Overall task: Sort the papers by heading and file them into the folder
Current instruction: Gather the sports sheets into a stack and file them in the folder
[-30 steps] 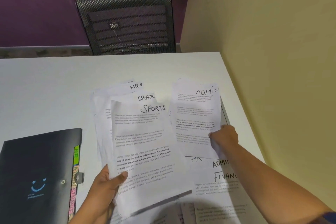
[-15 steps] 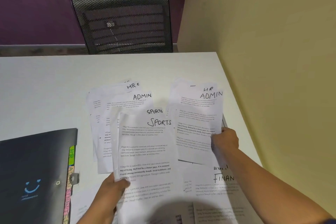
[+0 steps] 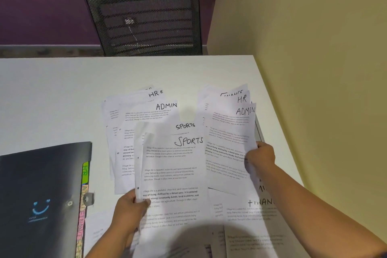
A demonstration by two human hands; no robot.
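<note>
White sheets fill both hands: my left hand [image 3: 127, 208] pinches the SPORTS pages [image 3: 173, 174]; my right hand [image 3: 260, 158] grips the ADMIN-topped fan [image 3: 230, 138]; sorting continues; next, matching headings.

thin matt paper sheets [image 3: 171, 174], glossy black plastic folder [image 3: 41, 184], smooth white table [image 3: 62, 90], mesh chair [image 3: 144, 16]

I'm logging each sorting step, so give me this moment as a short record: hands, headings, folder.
Left hand: grips white printed sheets headed SPORTS
Right hand: pinches fanned white sheets headed ADMIN, HR, FINANCE
On white table: more white sheets headed HR and ADMIN, behind the SPORTS ones
Folder: black plastic folder lying at left, coloured index tabs along its edge
</note>
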